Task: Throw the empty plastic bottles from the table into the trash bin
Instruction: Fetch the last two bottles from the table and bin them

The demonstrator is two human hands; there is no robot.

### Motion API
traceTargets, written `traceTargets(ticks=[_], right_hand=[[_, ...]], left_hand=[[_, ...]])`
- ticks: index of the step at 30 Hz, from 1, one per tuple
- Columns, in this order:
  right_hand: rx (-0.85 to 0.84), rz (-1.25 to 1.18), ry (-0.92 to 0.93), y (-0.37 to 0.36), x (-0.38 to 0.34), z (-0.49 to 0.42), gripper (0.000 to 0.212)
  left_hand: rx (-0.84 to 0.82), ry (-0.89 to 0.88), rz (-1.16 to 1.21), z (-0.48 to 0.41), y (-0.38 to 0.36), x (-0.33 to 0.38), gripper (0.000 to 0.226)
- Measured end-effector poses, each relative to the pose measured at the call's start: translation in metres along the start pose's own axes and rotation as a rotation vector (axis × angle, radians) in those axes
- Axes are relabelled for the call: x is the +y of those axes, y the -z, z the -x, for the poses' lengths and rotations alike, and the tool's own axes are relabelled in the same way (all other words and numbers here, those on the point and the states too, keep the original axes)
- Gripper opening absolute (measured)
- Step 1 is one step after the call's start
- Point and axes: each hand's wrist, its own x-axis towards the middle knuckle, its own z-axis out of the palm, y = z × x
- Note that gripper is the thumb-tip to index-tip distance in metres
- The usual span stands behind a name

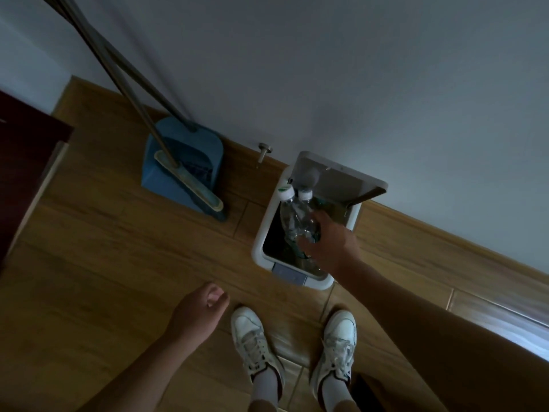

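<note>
Person stands over the trash bin (258, 243) on the wood floor (118, 263), against the wall. Bin lid (335, 178) is flipped up, opening clear.

Right hand (329, 243) grips two plastic bottles (292, 218) by their lower ends, fingers wrapped round both. The bottles are clear and look empty, caps on and pointing away toward the lid. They hang over the bin mouth, bodies already partly below the rim, not released. Left hand (199, 309) hangs by the side with fingers loosely curled, holding nothing.

Progress: late in the run for this pair. They are at the bin, lid is open, only the let-go is left, and a straight drop should land them inside. Some shiny clear stuff shows low in the bin near the front edge; could be bottles already thrown in, too dark to tell. The table is not in view, so I cannot say whether more bottles wait there.

Also here: blue dustpan (190, 150) with a broom (190, 182) resting in it, left of the bin, a metal door stop (263, 150) on the skirting, white sneakers (252, 343) at bottom
</note>
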Motion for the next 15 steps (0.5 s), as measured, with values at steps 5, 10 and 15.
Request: traceTargets(ticks=[5,10,15], right_hand=[[0.151,-0.142,-0.011,0.020,0.000,0.017,0.054],[0.163,-0.167,-0.032,0.026,-0.004,0.016,0.048],[0.150,-0.159,0.004,0.022,-0.016,0.020,0.051]], left_hand=[[0.004,-0.002,0.001,-0.002,0.003,0.000,0.016],[0.004,0.007,0.015,-0.005,0.008,0.002,0.016],[0.006,-0.001,0.030,-0.006,0.011,0.008,0.018]])
